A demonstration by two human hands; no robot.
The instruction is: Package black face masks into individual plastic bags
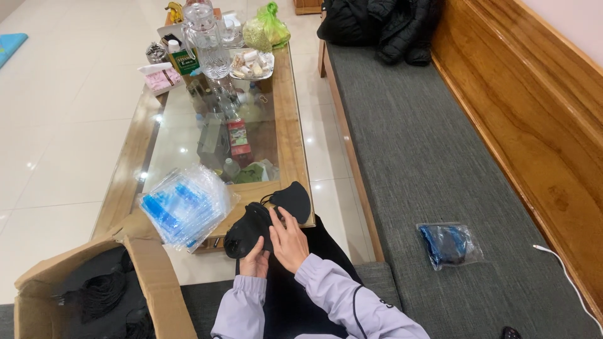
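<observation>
Head view: both hands, left hand and right hand, pinch black face masks, probably separating one; bagging needs a clear pouch.

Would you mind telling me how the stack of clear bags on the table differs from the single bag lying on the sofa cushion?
The stack of clear bags is many bags piled and fanned at the glass table's near end; the single bag lies alone on the grey sofa cushion. The stack looks flat with light blue patches; the single bag bulges with something dark blue inside. Both are clear plastic, and neither hand touches them.
</observation>
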